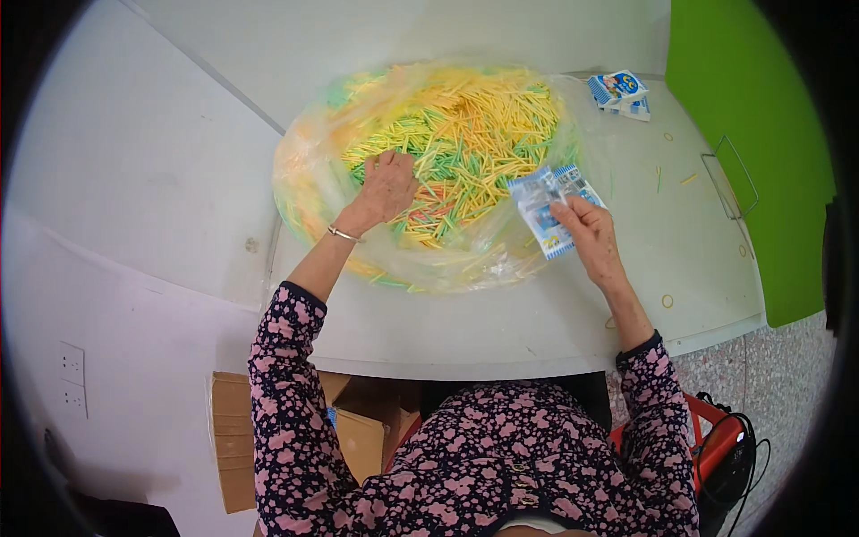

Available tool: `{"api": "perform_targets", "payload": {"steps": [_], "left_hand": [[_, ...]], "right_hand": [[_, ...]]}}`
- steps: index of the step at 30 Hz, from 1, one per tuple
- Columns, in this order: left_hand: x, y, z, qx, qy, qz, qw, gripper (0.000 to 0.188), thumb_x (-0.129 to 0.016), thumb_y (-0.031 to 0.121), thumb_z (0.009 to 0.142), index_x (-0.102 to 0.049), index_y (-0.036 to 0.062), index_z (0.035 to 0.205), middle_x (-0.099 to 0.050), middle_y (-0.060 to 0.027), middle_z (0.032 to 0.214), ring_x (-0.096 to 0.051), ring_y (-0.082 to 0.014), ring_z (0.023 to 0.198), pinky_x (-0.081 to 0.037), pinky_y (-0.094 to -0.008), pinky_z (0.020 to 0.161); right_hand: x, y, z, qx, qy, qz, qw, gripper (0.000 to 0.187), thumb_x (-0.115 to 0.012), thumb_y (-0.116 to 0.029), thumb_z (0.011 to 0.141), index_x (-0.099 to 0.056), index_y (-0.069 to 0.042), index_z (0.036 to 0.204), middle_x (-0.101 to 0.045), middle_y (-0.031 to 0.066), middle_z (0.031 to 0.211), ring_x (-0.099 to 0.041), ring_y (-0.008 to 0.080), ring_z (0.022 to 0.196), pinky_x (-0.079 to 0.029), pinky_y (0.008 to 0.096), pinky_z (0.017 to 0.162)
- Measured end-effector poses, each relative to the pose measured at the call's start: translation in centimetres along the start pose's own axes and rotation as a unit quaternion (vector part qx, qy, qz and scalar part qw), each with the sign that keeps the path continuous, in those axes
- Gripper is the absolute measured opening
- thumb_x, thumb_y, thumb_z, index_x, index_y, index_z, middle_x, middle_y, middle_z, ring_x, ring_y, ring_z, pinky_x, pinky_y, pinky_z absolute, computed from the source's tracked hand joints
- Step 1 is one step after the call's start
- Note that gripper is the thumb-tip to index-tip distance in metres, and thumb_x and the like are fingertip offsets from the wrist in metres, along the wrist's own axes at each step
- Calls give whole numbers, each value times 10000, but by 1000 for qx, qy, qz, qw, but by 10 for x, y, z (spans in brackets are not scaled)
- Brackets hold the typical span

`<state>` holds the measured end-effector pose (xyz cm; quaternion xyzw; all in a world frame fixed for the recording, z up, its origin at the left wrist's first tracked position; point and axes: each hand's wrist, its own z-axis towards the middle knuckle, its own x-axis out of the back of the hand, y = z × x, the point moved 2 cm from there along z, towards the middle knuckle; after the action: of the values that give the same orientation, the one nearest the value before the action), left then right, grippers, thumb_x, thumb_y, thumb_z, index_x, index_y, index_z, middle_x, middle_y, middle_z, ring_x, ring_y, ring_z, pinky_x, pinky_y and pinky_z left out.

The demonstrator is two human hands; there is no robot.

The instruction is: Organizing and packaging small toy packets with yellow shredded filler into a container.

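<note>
We see the left hand (389, 188) down among the coloured sticks (501, 116), fingers bent; the tips are buried, so we cannot tell whether they grasp any. The right hand (589, 237) pinches a blue-and-white packet (537, 215) between thumb and fingers, just right of the sticks and over the bag's near-right edge. We cannot make out whether it is one packet or two overlapping.

Risks, as we judge them: sticks could snap if the left hand presses hard into the pile, since they look thin. The bag's loose rim could fold over and sweep sticks out if the left wrist drags it. The packet could slip or crumple, being held by a small pinch.

Containers: the clear plastic bag (483, 268) lies wide open around the left hand, heaped with yellow, green, orange and some pinkish sticks. The packet has see-through parts; its contents we cannot tell. Beyond the right hand, a small stack of packets (617, 89) rests on the table (429, 345). Below the left forearm, an open cardboard box (360, 443), its inside mostly hidden.
</note>
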<state>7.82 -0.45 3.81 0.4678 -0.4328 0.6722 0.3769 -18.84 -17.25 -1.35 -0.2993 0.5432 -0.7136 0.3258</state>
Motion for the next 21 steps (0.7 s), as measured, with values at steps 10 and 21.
{"api": "perform_targets", "payload": {"steps": [10,21], "left_hand": [[-1,43,13,-74,-214,-409,884,344,-440,262,926,-567,23,1139,-596,-138,1052,-570,-263,979,-439,-337,875],[-27,50,8,139,-210,-881,400,259,-511,234,923,-548,-4,1020,-627,-138,910,-630,-245,792,-535,-340,653]], "right_hand": [[-67,-16,109,-45,-27,314,948,188,-615,-218,864,-626,-49,946,-596,-8,858,-541,81,777,-417,231,711],[-129,-10,124,-166,-75,408,895,160,-609,-183,857,-613,-25,886,-602,33,774,-535,116,662,-443,274,558]]}}
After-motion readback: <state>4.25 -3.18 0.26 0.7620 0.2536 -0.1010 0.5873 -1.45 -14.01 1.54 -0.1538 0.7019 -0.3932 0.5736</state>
